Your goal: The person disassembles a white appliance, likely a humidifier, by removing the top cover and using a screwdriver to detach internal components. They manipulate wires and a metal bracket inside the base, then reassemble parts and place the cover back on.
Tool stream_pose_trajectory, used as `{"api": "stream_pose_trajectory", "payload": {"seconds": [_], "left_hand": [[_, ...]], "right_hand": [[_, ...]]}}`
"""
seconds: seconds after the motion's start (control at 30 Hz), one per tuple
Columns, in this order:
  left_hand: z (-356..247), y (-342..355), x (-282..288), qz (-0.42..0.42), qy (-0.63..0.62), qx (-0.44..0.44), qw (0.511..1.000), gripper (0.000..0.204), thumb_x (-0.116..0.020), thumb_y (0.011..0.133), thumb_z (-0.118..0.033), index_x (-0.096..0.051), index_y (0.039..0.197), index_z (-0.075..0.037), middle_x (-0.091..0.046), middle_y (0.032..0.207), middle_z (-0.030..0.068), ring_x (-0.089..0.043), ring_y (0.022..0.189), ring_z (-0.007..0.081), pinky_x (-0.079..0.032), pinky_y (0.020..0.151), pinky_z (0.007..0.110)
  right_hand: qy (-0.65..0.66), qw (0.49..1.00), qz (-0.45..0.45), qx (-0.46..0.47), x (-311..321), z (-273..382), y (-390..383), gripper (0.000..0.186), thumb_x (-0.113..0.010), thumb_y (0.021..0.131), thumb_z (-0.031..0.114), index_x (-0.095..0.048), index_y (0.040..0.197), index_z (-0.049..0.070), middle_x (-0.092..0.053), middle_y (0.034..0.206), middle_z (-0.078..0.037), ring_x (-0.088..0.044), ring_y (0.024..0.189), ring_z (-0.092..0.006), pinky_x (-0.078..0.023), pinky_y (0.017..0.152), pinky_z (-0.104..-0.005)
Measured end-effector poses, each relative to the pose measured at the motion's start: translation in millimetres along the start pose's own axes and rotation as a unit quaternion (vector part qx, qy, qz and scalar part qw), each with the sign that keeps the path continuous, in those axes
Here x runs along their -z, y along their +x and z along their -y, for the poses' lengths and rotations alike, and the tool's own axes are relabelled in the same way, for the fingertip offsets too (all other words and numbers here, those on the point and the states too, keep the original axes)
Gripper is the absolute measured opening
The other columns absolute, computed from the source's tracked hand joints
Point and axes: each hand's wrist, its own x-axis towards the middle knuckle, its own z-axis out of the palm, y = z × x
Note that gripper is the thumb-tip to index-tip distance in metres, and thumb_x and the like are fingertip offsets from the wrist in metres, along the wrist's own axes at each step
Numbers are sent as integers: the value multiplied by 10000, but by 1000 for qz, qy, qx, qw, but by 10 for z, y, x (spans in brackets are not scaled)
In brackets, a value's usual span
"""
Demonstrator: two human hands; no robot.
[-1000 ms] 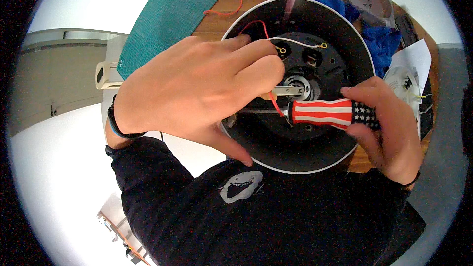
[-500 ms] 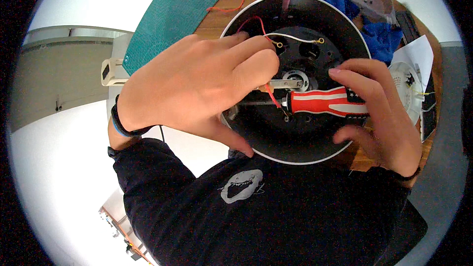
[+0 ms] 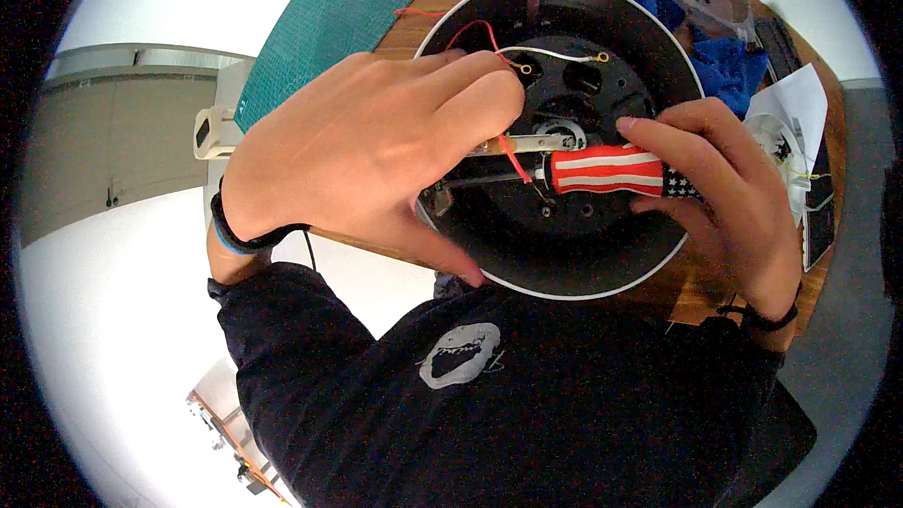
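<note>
Noted right hand [image 3: 741, 190] holding striped-handled screwdriver [image 3: 607, 170], and left hand [image 3: 367, 150] across white-rimmed black drum [image 3: 564, 270], with grip hidden and therefore indeterminable.

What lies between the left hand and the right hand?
In the head view, mainly a screwdriver's striped handle, a red wire and a metal strip.

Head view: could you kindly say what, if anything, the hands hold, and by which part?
The right hand holds the screwdriver by its handle's starred end; whether the left hand grips anything cannot be told.
</note>
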Motion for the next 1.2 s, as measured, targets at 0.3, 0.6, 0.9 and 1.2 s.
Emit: {"api": "stream_pose_trajectory", "payload": {"seconds": [0.3,0.6,0.9,1.2], "left_hand": [[-54,3,29,14,2,10,1000,983,-1013,510,-621,-465,1111,-70,-627,1373,223,-711,1083,463,-609,786,474],[-81,32,29,9,-2,12,1000,977,-1015,514,-616,-459,1112,-78,-633,1367,223,-714,1072,466,-607,774,475],[0,32,-3,19,-11,18,1000,979,-1024,503,-597,-459,1114,-82,-631,1351,213,-706,1073,462,-608,782,475],[-25,41,25,18,-11,21,1000,993,-1033,519,-601,-454,1131,-78,-620,1374,213,-706,1090,455,-611,800,469]], "right_hand": [[18,995,-63,73,49,65,61,692,-847,779,-39,-641,1429,81,-605,1299,-177,-670,1159,-336,-563,1018,-422],[101,995,-6,8,80,-28,-26,430,-734,904,-46,-699,1316,72,-599,1335,-153,-677,1133,-286,-572,964,-353],[84,995,-29,48,42,16,81,386,-713,950,-16,-679,1325,71,-593,1348,-208,-661,1136,-312,-541,984,-383],[25,993,-95,59,-11,-9,100,591,-746,816,-134,-668,1370,55,-548,1494,-228,-663,1233,-349,-545,1080,-463]]}}
